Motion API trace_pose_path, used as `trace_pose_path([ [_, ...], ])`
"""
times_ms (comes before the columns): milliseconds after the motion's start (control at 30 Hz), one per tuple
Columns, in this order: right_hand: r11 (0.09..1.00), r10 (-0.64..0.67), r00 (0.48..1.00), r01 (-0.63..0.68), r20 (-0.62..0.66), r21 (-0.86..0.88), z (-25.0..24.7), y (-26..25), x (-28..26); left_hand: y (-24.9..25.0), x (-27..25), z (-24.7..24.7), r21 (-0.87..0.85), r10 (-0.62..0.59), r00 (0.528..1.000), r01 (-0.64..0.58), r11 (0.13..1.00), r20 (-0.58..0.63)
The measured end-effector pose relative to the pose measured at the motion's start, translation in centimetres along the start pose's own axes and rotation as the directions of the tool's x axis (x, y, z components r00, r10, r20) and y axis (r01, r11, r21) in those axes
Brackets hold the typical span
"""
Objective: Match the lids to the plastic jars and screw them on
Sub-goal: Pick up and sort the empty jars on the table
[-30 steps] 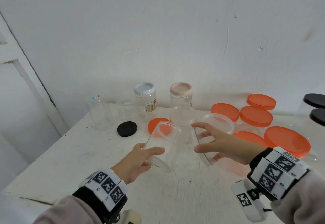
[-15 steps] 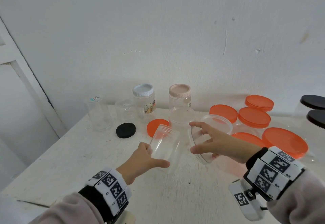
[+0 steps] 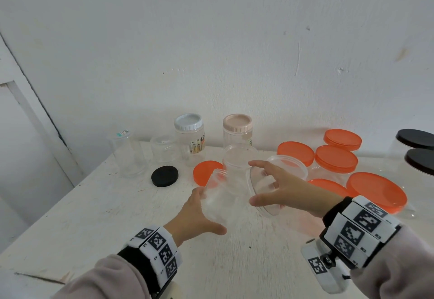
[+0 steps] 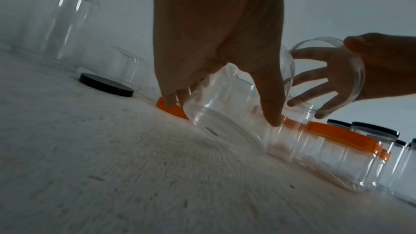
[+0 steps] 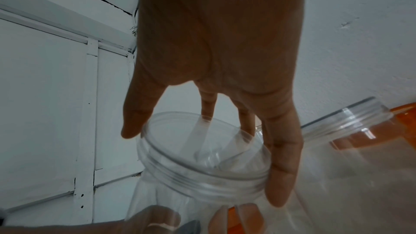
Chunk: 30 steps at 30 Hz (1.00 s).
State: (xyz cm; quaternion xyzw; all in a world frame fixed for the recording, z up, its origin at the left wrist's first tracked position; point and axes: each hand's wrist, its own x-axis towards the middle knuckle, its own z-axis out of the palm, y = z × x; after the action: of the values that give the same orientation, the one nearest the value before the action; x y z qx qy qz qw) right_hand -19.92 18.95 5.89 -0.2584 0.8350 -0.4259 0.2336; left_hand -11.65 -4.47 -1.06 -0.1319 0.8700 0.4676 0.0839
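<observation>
Lid-fitting step: left hand (image 3: 197, 214) grips the tilted clear plastic jar (image 3: 218, 195) above the white table (image 3: 94, 216); right hand (image 3: 281, 188) holds the clear round lid (image 3: 260, 193) beside its mouth. Next, I judge: align, seat, twist.

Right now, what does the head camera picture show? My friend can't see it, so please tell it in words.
Two hands meet over a white table: the left hand holds a tilted clear jar, and the right hand holds a clear lid near its mouth. Behind stand jars with orange lids, plus a loose black lid.
</observation>
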Motion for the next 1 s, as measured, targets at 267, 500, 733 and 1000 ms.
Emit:
trace_pose_path([
  [267, 0.994, -0.039, 0.999, 0.039, 0.008, -0.106, 0.0, -1.1, 0.5, -0.6, -0.2, -0.4, 0.053, -0.017, 0.988, 0.009, 0.999, 0.154],
  [500, 0.949, -0.065, 0.989, 0.102, 0.131, -0.3, 1.0, -3.4, 1.5, 0.0, -1.0, -0.9, -0.184, 0.145, 0.97, -0.109, 0.977, 0.196],
  [733, 0.766, 0.018, 0.966, 0.151, 0.257, -0.625, 3.1, -6.7, 3.3, 1.2, -1.3, -0.2, -0.257, 0.31, 0.935, -0.262, 0.93, 0.171],
  [1000, 0.705, 0.091, 0.949, 0.152, 0.301, -0.693, 4.2, -7.1, 4.6, 0.7, -1.3, -0.2, -0.256, 0.336, 0.933, -0.296, 0.92, 0.131],
])
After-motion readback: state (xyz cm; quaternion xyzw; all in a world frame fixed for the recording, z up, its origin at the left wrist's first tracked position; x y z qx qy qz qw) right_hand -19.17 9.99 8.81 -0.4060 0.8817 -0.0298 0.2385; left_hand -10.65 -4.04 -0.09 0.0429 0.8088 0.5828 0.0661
